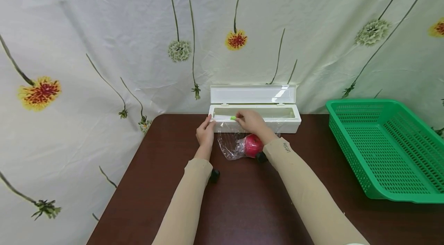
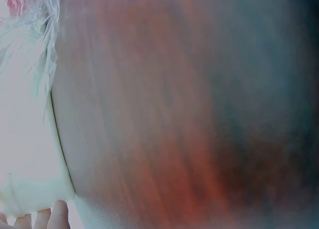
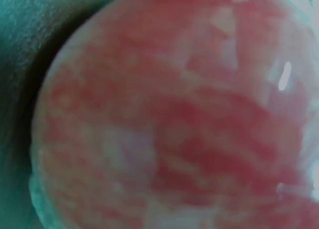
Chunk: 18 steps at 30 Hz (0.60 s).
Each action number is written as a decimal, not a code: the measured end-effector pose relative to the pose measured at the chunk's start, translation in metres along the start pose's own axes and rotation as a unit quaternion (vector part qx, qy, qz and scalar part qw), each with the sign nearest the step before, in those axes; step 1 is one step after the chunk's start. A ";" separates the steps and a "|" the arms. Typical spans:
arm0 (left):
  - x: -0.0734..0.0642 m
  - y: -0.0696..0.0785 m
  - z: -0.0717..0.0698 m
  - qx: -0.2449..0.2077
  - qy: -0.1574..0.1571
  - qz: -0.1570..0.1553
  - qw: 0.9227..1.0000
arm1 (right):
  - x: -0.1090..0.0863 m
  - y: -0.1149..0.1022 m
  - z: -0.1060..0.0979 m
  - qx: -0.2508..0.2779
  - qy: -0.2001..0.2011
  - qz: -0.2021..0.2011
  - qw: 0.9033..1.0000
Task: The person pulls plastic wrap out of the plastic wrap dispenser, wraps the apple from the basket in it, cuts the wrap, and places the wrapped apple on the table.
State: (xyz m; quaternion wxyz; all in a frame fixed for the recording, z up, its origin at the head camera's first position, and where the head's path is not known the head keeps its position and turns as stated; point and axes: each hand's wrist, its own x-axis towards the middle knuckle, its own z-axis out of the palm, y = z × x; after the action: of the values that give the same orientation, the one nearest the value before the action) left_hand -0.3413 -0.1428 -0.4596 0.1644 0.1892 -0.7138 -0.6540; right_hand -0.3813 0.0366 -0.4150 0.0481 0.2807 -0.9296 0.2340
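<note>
A long white cling film dispenser point(image 1: 289, 127) stands at the table's back edge, its lid point(image 1: 253, 94) raised. My left hand point(image 1: 205, 133) grips the dispenser's left end; fingertips point(image 2: 59, 214) show against that end in the left wrist view. At the front rim, left of the middle, my right hand point(image 1: 252, 121) pinches a small bright green slide cutter point(image 1: 233, 118). Clear cling film point(image 1: 227, 146) hangs from the dispenser's front onto the table. Wrapped in it is a red apple point(image 1: 252, 145), below my right wrist. That apple point(image 3: 174, 114) fills most of the right wrist view, blurred.
On the right of the dark brown table point(image 1: 166, 183) sits a green plastic basket point(image 1: 372, 175) with perforated walls. A flowered cloth point(image 1: 138, 25) hangs behind the table, close to the raised lid.
</note>
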 end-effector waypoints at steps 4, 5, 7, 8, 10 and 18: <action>0.000 0.000 0.000 0.001 0.000 0.003 1.000 | 0.000 0.001 0.000 0.001 0.003 -0.004 1.000; 0.000 0.000 0.000 0.002 0.002 0.004 1.000 | 0.000 0.001 0.000 0.001 0.003 -0.004 1.000; 0.000 0.000 0.000 0.003 0.004 0.005 1.000 | -0.001 0.002 0.000 -0.001 0.002 -0.003 1.000; 0.000 0.000 0.000 0.003 0.005 0.005 1.000 | -0.001 0.002 0.000 -0.003 0.002 -0.003 1.000; 0.000 0.000 0.000 0.004 0.006 0.005 1.000 | -0.001 0.002 0.000 -0.004 0.000 0.000 1.000; 0.000 0.001 0.000 0.004 0.009 0.003 1.000 | -0.002 0.003 -0.001 -0.003 -0.003 0.003 1.000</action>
State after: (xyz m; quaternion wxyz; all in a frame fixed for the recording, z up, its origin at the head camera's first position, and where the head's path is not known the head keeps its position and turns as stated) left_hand -0.3413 -0.1424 -0.4589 0.1719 0.1932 -0.7152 -0.6493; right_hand -0.3811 0.0404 -0.4154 0.0453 0.2786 -0.9311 0.2309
